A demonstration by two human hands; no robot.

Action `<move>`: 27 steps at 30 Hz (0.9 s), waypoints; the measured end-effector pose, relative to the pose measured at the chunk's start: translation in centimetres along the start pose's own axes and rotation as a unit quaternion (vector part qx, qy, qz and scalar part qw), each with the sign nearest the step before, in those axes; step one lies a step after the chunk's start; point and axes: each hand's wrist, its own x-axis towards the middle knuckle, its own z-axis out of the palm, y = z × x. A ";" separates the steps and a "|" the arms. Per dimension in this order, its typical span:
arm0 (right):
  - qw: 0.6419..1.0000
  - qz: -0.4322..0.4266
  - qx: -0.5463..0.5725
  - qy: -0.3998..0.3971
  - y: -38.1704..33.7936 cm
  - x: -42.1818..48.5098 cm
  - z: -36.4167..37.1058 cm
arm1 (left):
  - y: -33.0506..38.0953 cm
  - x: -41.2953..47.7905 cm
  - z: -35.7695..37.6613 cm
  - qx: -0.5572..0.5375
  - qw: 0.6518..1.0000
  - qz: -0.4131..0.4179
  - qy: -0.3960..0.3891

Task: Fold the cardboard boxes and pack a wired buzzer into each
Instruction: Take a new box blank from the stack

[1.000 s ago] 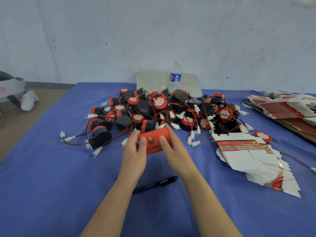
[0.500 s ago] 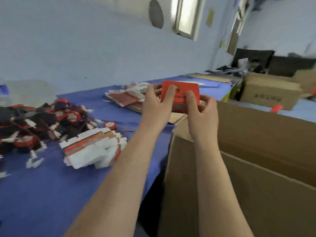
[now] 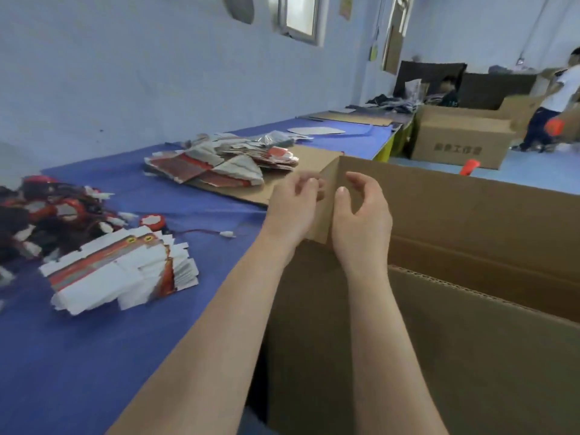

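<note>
Both my hands hover side by side over the corner of a large open cardboard carton (image 3: 455, 215), and neither holds anything. My left hand (image 3: 295, 205) and my right hand (image 3: 361, 215) have loosely curled fingers. A stack of flat white-and-red boxes (image 3: 122, 271) lies on the blue table (image 3: 78, 356) to the left. Behind it a heap of black-and-red wired buzzers (image 3: 40, 218) reaches the left edge. One loose buzzer (image 3: 153, 221) with its red wire lies near the stack. The small red box is out of sight.
A second pile of flat boxes (image 3: 219, 164) rests on a cardboard sheet further back. Another brown carton (image 3: 461, 142) stands on the floor at the far right, with a person (image 3: 552, 105) walking beside it and another person sitting behind.
The view swung right from the buzzer heap to the carton. The small red box that both hands held is gone from them, and the fingers have loosened.
</note>
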 end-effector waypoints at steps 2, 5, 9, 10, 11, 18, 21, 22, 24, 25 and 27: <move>0.995 -0.009 0.085 -0.054 -2.0 -2.0 3.7 | 0.2 -0.7 -4.0 -0.039 0.997 0.012 0.061; 0.968 0.004 0.183 -0.171 -4.9 -6.5 10.3 | -0.3 -2.7 -11.4 -0.018 0.987 0.022 0.159; 0.917 0.011 0.206 -0.342 -8.6 -14.5 18.6 | -1.9 -7.2 -22.7 0.026 0.948 -0.009 0.316; 0.903 0.000 0.189 -0.387 -9.5 -16.5 20.4 | -2.4 -8.6 -25.4 0.043 0.936 -0.018 0.350; 0.886 -0.011 0.165 -0.434 -10.4 -18.5 22.1 | -2.8 -10.2 -28.1 0.055 0.922 -0.031 0.383; 0.877 -0.115 -0.191 -0.425 -10.6 -22.9 29.6 | -5.2 -19.2 -40.7 0.029 0.827 -0.124 0.548; 0.873 -0.045 -0.246 -0.419 -8.9 -20.9 30.4 | -6.2 -18.7 -41.2 0.004 0.836 -0.147 0.528; 0.866 -0.038 -0.260 -0.425 -8.4 -20.7 30.5 | -6.5 -17.7 -40.6 0.000 0.854 -0.154 0.497; 0.856 -0.047 -0.286 -0.429 -7.4 -20.7 30.4 | -7.2 -15.3 -38.7 -0.005 0.891 -0.176 0.419; 0.853 -0.060 -0.297 -0.425 -6.8 -20.8 30.3 | -7.6 -14.0 -37.6 -0.009 0.905 -0.188 0.381; 0.853 -0.084 -0.314 -0.409 -5.9 -20.7 30.1 | -8.3 -11.9 -35.3 -0.018 0.924 -0.206 0.323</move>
